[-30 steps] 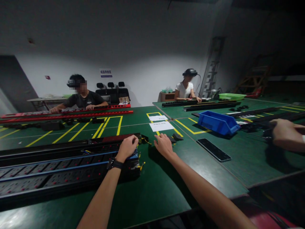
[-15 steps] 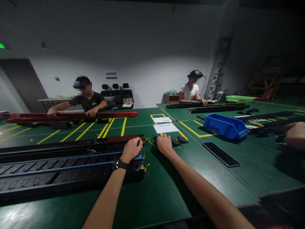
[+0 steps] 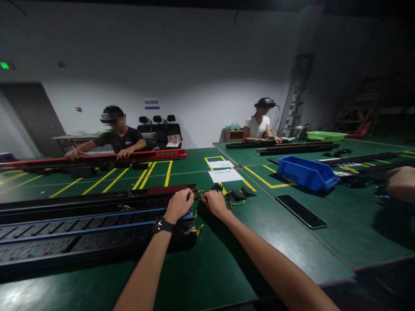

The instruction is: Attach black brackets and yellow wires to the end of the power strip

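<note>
My left hand (image 3: 179,204) is curled in a fist on the right end of a long black power strip (image 3: 81,233) with red switches and blue rails. A black watch (image 3: 161,225) sits on that wrist. My right hand (image 3: 214,202) is closed just beyond the strip's end, among yellow and black wires (image 3: 223,190); what it pinches is hidden. Small black end caps (image 3: 242,193) lie on the green table (image 3: 210,263) right of that hand.
A black phone (image 3: 301,211) and a blue bin (image 3: 306,173) lie to the right. White papers (image 3: 225,174) sit in a yellow-marked square. Two people work at far tables, one over a red strip (image 3: 97,157). Another person's hand (image 3: 401,183) shows at the right edge.
My right hand moved left from the end caps to the strip's end and closed. My left hand stayed put. The view tilted slightly.
</note>
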Motion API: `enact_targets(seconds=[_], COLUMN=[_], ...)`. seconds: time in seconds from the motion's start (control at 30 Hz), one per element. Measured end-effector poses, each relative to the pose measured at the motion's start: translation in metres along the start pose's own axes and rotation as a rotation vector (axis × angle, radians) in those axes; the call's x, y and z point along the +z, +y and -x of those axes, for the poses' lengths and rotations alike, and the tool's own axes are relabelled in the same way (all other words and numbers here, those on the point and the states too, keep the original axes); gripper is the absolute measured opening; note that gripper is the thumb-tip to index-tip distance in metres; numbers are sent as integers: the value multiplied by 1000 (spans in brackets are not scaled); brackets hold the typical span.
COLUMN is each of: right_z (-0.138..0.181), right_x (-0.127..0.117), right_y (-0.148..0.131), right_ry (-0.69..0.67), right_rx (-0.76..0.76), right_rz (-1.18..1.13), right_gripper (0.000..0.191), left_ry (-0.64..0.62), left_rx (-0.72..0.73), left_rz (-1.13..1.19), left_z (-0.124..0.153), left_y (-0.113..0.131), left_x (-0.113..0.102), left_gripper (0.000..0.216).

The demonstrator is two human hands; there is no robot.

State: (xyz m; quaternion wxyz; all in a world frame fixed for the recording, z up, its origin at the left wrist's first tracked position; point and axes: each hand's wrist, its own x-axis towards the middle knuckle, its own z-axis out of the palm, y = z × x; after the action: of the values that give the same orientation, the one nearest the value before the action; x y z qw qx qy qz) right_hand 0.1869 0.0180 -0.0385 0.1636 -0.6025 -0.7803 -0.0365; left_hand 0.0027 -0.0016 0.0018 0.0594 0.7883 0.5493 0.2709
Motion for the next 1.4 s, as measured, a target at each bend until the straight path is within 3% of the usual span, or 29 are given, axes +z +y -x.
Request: enact_targets(seconds=[0.43,0.57,0.73,0.93,1.07,1.23,1.4], right_z=[-4,-2,2,6,14,29,32], right_x=[15,15,0,-28,-35,-33,-35], right_y=[-1,2,13,54,105,165,178], right_ry=[39,42,23,75,123,286,424], right_rx=[-86,-130,-92,-84,75,337,609], right_rz=[53,-65,-399,-521,-509,-576,-905], right_gripper=[29,25,22,25,31,31,36], left_ry=[-12,-11,-9,-18,-54,-90,-102], left_rx=[-17,-7,-13,-27,-50,-63,-52], left_rz=[8,-4,17,15,20,-6,-26], left_z=[0,0,1,3,4,3,0], left_y=[2,2,1,3,6,6,2], left_x=[-2,-2,-2,-3,-6,-6,-3], left_gripper=[22,24,24,27,35,36,36])
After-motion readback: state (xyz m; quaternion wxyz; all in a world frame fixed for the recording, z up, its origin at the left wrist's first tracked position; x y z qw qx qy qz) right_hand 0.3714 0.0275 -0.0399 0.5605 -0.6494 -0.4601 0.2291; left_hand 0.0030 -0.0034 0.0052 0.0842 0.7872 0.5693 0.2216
